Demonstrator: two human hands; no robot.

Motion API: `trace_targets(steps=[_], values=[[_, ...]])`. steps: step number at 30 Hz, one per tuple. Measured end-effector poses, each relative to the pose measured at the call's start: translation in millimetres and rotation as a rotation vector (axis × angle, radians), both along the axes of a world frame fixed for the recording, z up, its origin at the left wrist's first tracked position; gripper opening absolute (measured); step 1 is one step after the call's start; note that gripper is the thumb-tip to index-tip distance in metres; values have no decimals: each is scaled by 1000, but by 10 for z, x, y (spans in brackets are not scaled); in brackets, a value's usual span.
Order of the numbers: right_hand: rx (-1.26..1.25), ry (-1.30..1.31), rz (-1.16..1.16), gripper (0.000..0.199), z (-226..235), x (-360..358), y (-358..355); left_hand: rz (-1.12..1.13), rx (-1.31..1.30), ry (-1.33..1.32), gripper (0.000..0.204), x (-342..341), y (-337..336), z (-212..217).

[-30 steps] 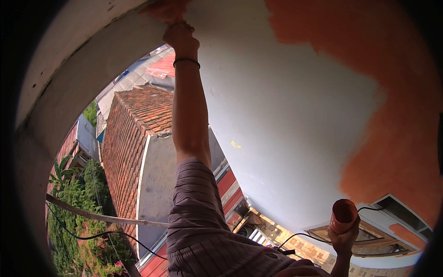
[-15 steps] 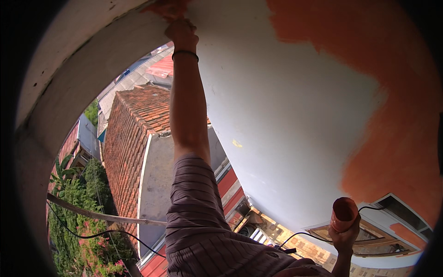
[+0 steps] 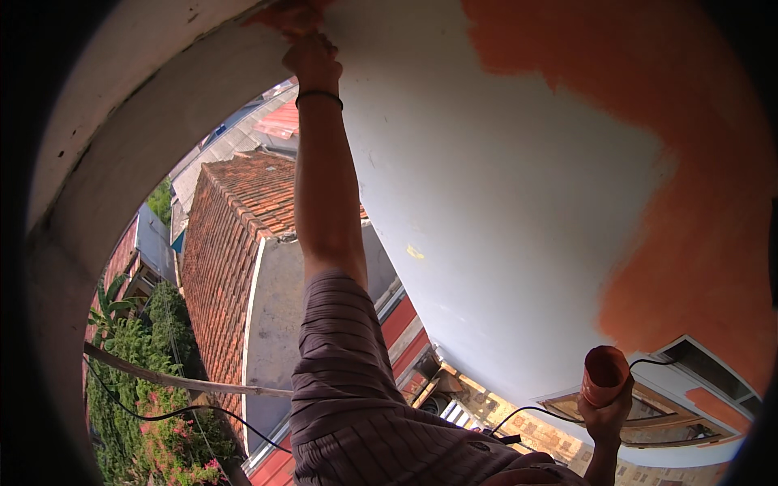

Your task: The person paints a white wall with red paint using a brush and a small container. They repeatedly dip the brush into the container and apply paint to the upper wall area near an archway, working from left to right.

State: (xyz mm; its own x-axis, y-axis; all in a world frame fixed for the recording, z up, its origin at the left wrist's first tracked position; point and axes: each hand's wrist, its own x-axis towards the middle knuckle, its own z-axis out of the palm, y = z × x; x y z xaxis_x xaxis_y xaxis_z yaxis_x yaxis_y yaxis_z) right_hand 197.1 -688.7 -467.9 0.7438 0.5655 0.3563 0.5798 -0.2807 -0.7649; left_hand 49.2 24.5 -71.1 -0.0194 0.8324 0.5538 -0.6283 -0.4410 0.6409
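Note:
Overhead, my left hand point(image 3: 313, 58) is closed in a fist on a paintbrush point(image 3: 298, 20), which is dim and mostly hidden by shadow and the hand. The brush is at a wet-looking orange-red patch in the corner where the white wall point(image 3: 486, 194) meets a pale concrete beam point(image 3: 166, 77). A dark band circles the wrist. Low on the right, my right hand point(image 3: 606, 417) is wrapped around a small reddish cup point(image 3: 605, 377). The cup's mouth is tilted up, and its dark inside does not show how full it is.
Orange paint point(image 3: 689, 186) covers the wall's right part above a wood-framed window point(image 3: 648, 421). Black cable point(image 3: 527, 411) runs behind the right hand. Left, beyond the wall, are a tiled roof point(image 3: 231, 211), a wooden pole point(image 3: 178, 377) and flowering shrubs point(image 3: 154, 405).
My left hand and forearm have shifted slightly to the left along the corner with the brush. The right hand and the cup have barely moved.

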Motion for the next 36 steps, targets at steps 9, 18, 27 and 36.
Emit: trace_targets(steps=[9,18,27,36], values=[[23,-93,-7,78,-32,15,26,-360,126,-210,12,-346,230,-146],[12,1,8,86,-43,33,21,-252,154,-178,9,-656,-171,-118],[47,-60,-2,76,-21,-8,67,29,105,-205,23,-754,-756,-180],[41,-49,20,79,-29,-1,101,336,248,-349,7,-856,-1164,-435]])
